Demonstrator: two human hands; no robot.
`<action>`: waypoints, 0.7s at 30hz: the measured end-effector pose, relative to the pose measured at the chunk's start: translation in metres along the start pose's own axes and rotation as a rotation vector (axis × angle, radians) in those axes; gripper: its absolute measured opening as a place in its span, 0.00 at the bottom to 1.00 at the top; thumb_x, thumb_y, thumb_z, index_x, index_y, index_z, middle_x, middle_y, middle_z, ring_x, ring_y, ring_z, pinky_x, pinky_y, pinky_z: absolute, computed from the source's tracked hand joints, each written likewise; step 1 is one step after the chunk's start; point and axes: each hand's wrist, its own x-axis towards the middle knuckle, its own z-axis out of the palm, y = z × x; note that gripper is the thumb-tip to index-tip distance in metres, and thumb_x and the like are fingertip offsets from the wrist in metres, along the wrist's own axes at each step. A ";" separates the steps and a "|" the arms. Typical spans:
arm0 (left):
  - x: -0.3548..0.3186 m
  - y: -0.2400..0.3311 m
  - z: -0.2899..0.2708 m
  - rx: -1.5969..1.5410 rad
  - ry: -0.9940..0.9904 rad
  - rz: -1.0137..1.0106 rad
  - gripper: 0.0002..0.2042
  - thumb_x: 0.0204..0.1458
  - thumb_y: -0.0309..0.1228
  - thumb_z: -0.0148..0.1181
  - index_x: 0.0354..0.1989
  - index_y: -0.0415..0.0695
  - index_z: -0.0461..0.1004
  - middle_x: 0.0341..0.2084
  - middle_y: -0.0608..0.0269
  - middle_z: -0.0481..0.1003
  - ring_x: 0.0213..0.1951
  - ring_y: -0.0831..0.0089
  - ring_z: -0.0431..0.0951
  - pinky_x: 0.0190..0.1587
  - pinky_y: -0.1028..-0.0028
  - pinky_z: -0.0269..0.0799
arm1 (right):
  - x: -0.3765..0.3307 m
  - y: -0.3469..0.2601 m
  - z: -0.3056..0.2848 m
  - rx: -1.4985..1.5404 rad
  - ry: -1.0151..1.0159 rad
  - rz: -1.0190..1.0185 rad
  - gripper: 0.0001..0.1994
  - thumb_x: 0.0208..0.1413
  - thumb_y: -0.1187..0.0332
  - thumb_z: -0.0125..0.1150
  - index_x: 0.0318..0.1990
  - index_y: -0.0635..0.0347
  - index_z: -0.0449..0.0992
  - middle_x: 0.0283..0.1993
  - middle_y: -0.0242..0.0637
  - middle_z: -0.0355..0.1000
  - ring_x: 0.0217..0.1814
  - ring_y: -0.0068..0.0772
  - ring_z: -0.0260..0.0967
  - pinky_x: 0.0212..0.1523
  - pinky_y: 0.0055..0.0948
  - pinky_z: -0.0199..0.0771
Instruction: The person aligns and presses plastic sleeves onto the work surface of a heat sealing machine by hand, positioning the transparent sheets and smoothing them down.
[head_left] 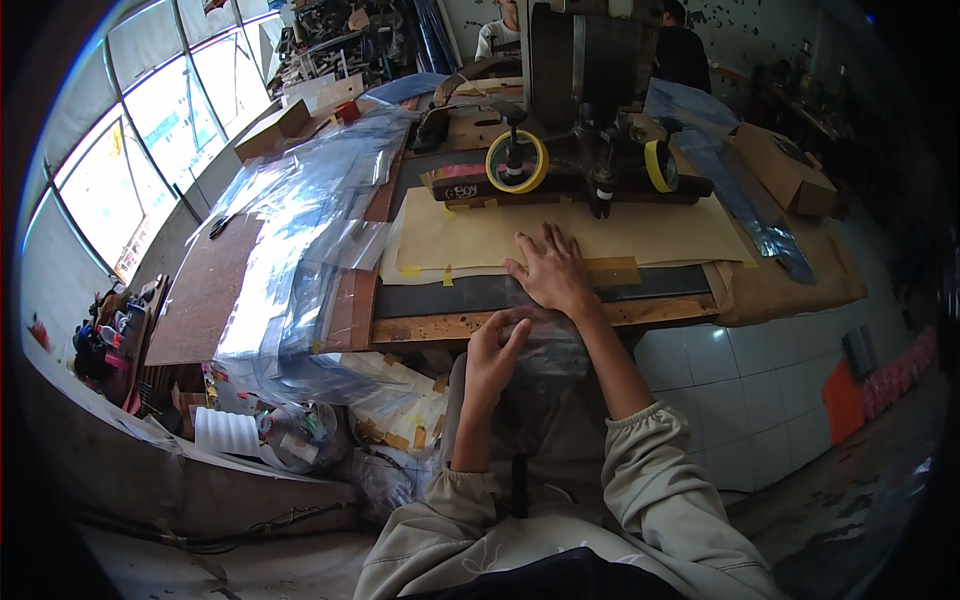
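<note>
My right hand [550, 270] lies palm down with its fingers spread on a tan sheet [480, 235] on the workbench. Brown tape [612, 271] runs along the sheet's near edge beside that wrist. Nearer to me, my left hand [492, 352] is closed at the bench's front edge, thumb toward the curled fingers; whatever it may hold cannot be made out. Clear plastic film [550, 350] hangs over my lap between the two arms. Just beyond the sheet stands a press machine [606, 110] with a dark bar [640, 190] across its bottom, resting at the sheet's far side.
Yellow tape rolls [545, 165] hang on the press knobs. Clear plastic sheets [310, 215] cover the bench's left side. Cardboard boxes [785, 170] stand at the right and far left. Scraps and a white foam roll [226, 432] lie below. Two people [683, 50] are behind the press.
</note>
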 end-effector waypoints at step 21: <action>-0.001 -0.004 -0.003 -0.105 -0.015 -0.034 0.12 0.53 0.28 0.54 0.42 0.33 0.71 0.29 0.65 0.74 0.30 0.86 0.71 0.33 0.84 0.66 | -0.001 -0.004 0.001 -0.035 -0.047 0.036 0.30 0.55 0.44 0.40 0.59 0.53 0.60 0.62 0.57 0.51 0.66 0.54 0.46 0.62 0.52 0.45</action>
